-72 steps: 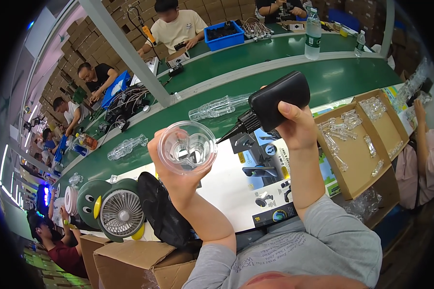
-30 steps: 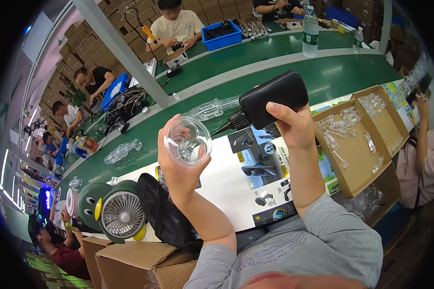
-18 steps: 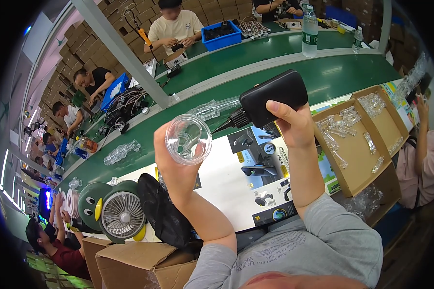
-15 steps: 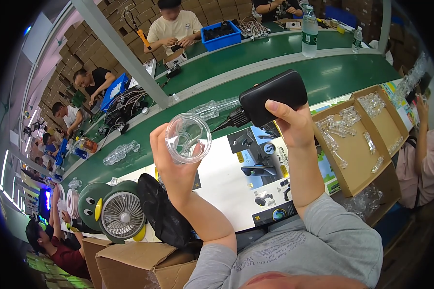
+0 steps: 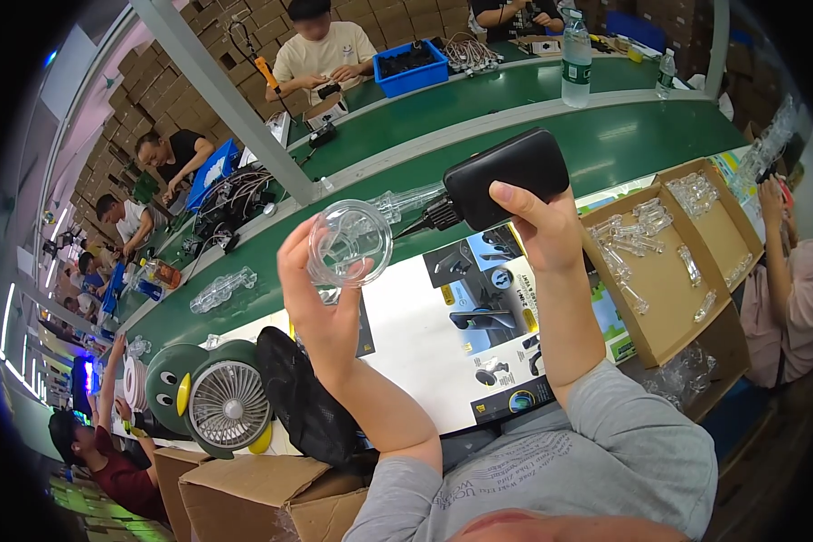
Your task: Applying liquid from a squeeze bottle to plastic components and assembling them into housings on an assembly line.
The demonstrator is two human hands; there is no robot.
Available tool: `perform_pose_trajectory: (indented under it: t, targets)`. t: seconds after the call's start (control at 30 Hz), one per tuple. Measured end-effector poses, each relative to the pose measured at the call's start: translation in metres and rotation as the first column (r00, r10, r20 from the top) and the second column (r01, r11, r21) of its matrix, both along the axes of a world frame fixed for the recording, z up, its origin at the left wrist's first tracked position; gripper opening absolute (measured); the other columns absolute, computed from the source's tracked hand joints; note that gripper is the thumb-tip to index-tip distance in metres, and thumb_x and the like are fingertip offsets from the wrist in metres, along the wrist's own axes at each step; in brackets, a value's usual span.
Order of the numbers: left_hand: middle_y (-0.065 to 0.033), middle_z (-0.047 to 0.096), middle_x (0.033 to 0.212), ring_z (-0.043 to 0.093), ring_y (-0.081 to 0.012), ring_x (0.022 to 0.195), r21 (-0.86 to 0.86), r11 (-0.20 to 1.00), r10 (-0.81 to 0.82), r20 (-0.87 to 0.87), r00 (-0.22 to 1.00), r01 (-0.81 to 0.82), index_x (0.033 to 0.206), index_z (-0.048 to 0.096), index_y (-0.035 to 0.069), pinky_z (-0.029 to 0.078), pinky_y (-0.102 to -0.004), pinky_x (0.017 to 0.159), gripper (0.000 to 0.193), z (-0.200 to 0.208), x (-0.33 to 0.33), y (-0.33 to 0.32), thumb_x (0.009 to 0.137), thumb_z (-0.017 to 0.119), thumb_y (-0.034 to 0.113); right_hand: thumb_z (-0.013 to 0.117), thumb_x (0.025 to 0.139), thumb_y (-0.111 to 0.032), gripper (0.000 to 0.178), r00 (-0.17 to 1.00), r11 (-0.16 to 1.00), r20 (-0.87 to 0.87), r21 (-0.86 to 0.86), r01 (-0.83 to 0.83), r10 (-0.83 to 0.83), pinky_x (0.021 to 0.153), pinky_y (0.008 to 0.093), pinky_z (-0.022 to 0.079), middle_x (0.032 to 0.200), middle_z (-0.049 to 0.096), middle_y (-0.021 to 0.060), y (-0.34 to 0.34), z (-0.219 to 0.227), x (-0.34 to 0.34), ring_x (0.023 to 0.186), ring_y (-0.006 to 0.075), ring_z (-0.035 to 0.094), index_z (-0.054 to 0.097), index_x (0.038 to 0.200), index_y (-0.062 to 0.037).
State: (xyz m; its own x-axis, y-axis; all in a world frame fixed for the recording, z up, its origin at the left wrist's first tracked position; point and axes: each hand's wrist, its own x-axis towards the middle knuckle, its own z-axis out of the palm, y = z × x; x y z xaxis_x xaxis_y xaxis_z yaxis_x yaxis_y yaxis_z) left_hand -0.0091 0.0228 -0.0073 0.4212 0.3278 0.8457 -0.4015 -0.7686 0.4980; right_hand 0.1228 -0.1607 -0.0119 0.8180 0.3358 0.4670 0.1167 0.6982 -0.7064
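A clear plastic part with a wide round rim is in my left hand, whose fingers curl around its side and lower edge. My right hand grips a black handheld power tool with a boxy body, its thumb lying along the near side. A ribbed collar and thin pointed tip stick out leftward from the tool, ending close to the rim of the plastic part; whether they touch I cannot tell. Behind the tool, a knobbly clear plastic piece shows partly.
Below my hands lies a printed sheet. At right, a cardboard tray holds several small clear parts. To the left are a penguin-shaped fan, a black bag and another clear piece on the green bench. Co-workers sit beyond.
Both hands have shifted slightly left, and the clear part has tilted a little and risen. The tool's tip stays near its rim.
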Motion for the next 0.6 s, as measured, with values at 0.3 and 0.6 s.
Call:
perform_pose_trajectory:
  t: [0.3, 0.6]
  targets:
    - [-0.0116, 0.057, 0.107, 0.056, -0.0220, 0.098, 0.023, 0.999, 0.026, -0.009, 1.000, -0.026, 0.113, 0.054, 0.001, 0.044, -0.0317, 0.086, 0.048, -0.0025, -0.0035, 0.0042, 0.069, 0.074, 0.007, 0.070, 0.071, 0.000, 0.044, 0.999, 0.999, -0.013, 0.007, 0.040, -0.040, 0.082, 0.0320, 0.052, 0.099, 0.060, 0.0101, 0.0008, -0.0001, 0.0013, 0.092, 0.0204, 0.061, 0.051, 0.111, -0.0032]
    - [-0.0119, 0.060, 0.109, 0.057, -0.0210, 0.100, -0.035, 0.998, -0.056, -0.014, 0.998, 0.056, 0.114, 0.053, -0.001, 0.043, -0.0309, 0.088, 0.042, -0.0014, -0.0047, 0.0030, 0.075, 0.069, 0.006, 0.070, 0.071, 0.000, 0.043, 0.999, 0.999, 0.004, 0.011, 0.049, -0.049, 0.081, 0.0309, 0.052, 0.098, 0.060, 0.0088, -0.0012, -0.0004, 0.0051, 0.090, 0.0191, 0.062, 0.053, 0.109, -0.0035]
